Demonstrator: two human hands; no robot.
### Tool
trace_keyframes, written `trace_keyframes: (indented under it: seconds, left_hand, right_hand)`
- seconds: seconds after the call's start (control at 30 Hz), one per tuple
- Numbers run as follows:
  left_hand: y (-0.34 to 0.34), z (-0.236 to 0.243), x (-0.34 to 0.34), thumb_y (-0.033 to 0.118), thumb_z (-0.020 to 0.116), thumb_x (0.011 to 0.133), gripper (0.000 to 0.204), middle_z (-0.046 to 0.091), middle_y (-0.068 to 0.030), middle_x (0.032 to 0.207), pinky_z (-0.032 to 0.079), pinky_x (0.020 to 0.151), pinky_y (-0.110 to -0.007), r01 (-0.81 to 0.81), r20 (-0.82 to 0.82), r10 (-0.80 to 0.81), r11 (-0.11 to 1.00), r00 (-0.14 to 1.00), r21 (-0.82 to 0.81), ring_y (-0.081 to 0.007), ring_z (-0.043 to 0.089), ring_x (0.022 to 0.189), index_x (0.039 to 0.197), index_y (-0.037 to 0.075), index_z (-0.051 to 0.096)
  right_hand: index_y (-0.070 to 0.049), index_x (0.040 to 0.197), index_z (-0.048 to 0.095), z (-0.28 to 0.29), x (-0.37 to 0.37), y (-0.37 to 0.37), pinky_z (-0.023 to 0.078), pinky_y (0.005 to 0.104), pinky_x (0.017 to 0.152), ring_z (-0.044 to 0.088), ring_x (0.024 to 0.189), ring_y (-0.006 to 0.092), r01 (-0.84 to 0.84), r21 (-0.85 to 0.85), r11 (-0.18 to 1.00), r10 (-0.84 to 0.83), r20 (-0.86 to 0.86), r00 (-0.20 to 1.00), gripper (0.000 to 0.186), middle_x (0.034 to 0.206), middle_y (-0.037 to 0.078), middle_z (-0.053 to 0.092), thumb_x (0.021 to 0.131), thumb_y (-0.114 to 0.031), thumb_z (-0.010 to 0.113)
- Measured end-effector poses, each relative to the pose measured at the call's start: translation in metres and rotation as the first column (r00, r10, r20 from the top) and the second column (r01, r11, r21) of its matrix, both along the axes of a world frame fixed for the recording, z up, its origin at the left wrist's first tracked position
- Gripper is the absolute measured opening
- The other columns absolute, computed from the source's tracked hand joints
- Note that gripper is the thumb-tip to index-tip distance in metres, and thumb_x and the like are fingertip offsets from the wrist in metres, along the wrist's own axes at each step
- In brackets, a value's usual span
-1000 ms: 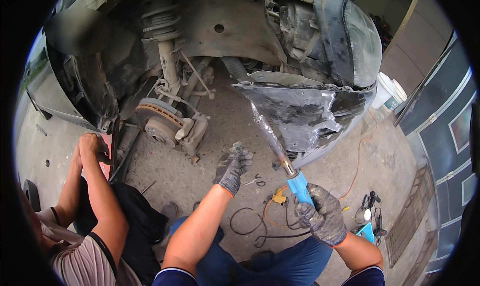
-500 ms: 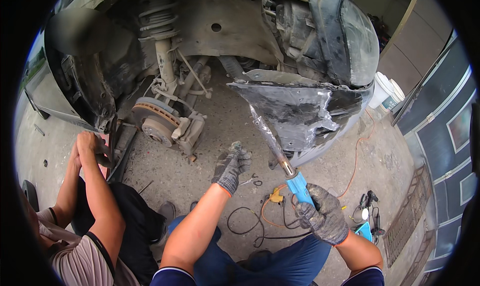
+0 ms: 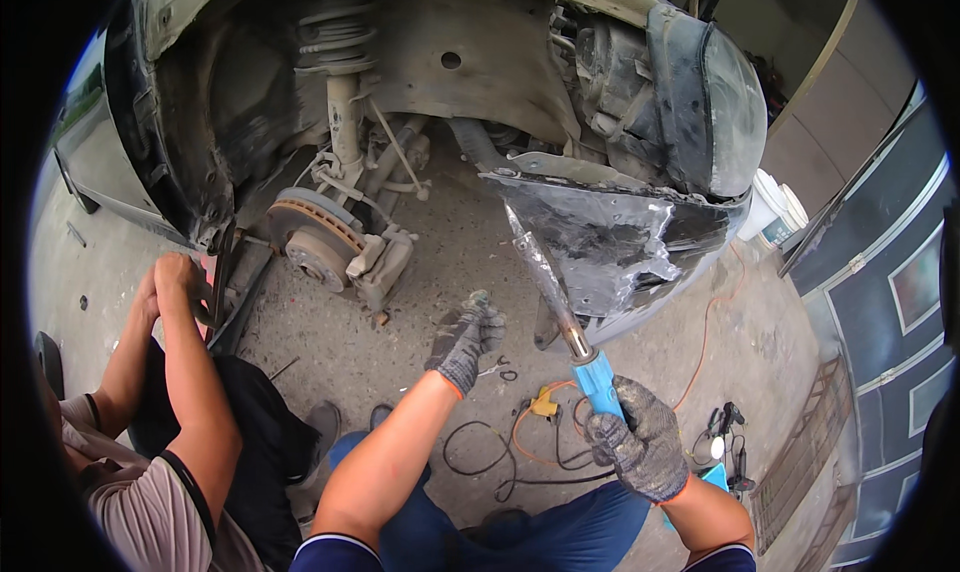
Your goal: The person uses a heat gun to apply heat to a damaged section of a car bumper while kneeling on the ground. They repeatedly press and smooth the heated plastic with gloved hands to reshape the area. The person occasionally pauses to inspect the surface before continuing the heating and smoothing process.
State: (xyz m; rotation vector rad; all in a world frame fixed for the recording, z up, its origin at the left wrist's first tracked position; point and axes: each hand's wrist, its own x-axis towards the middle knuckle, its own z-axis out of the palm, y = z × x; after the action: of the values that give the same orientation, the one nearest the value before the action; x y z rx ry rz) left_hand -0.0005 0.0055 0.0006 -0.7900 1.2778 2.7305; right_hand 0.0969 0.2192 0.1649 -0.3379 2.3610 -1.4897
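Note:
My right hand, in a dirty grey knit glove, grips the blue handle of a tool with a long, worn metal barrel. The barrel's tip lies against or just in front of a dark, patched body panel at the car's front corner; contact is unclear. My left hand, also gloved, is raised below the brake disc and panel, left of the barrel, with its fingers curled together; whatever they might hold is too small to make out.
A co-worker's hands are at a red object beside a dark bar at left. The open wheel well shows a brake disc and strut. White buckets, a yellow connector, coiled cables and a metal grate lie around.
The view has shifted slightly, with the car appearing a little lower and to the right. Both my hands keep their grips and move only slightly; the co-worker's hands stay at the left.

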Motion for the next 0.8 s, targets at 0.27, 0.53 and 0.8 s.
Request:
trace_keyframes:
  seconds: [0.27, 0.53, 0.8]
  left_hand:
    - [-0.009, -0.004, 0.005, 0.034, 0.056, 0.095, 0.026, 0.066, -0.0055, 0.078, 0.051, 0.059, -0.029, -0.03, -0.02, 0.029, 0.998, 0.999, -0.054, -0.0157, 0.062, 0.065, 0.088, 0.009, 0.062]
    - [0.006, 0.094, 0.019, 0.025, 0.063, 0.089, 0.027, 0.062, -0.0094, 0.086, 0.049, 0.074, -0.031, -0.519, -0.625, 0.116, 0.682, 0.772, -0.515, -0.0186, 0.061, 0.08, 0.103, 0.002, 0.059]
    - [0.004, 0.135, 0.002, 0.033, 0.076, 0.077, 0.042, 0.066, -0.0124, 0.087, 0.052, 0.07, -0.034, -0.639, -0.725, 0.106, 0.57, 0.68, -0.516, -0.023, 0.066, 0.078, 0.102, 0.004, 0.061]
  right_hand:
    - [-0.004, 0.114, 0.059, 0.004, 0.005, 0.006, 0.047, 0.028, 0.06, 0.058, 0.064, 0.0108, 0.005, -0.056, 0.998, -0.003, 0.034, 0.999, 0.04, 0.075, 0.003, 0.059, 0.087, -0.033, 0.065]
    - [0.002, 0.116, 0.046, -0.022, 0.03, 0.066, 0.043, 0.025, 0.044, 0.053, 0.05, 0.0124, 0.223, -0.23, 0.947, -0.293, -0.342, 0.893, 0.056, 0.066, 0.004, 0.054, 0.082, -0.034, 0.072]
    - [0.002, 0.122, 0.044, -0.02, 0.025, 0.076, 0.04, 0.0238, 0.045, 0.05, 0.052, 0.0109, 0.34, -0.167, 0.925, -0.377, -0.481, 0.791, 0.065, 0.068, 0.003, 0.054, 0.081, -0.04, 0.072]
